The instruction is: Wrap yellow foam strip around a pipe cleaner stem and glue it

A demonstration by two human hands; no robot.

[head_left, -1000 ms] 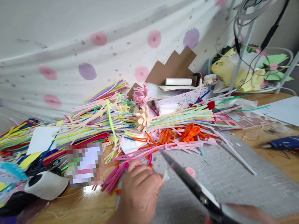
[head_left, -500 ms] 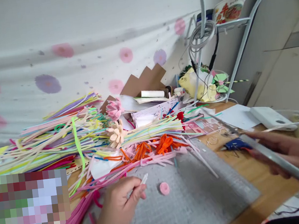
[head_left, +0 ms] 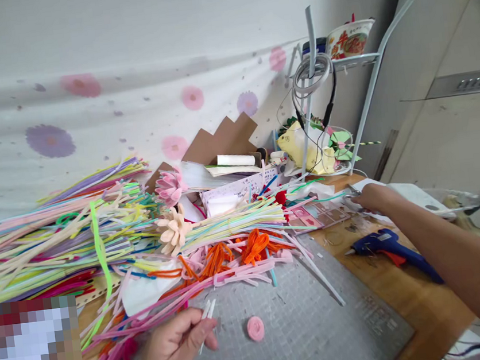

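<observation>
My left hand is closed at the front of the grey cutting mat, pinching thin white strips between thumb and fingers. Just right of it, a small pink coil lies on the mat. My right hand reaches across to the far right of the table, its fingers closed at a small silver metal tool whose kind I cannot make out. Below that forearm, a blue glue gun with an orange trigger rests on the wood.
Bundles of coloured pipe cleaners cover the left and back. Orange pipe cleaners, a pink flower and a cream flower lie among them. A white rack stands behind at right, near a white box.
My right hand has moved back and left, past the glue gun, and the long grey bar seen near it is out of view. My left hand has shifted slightly left and nearer.
</observation>
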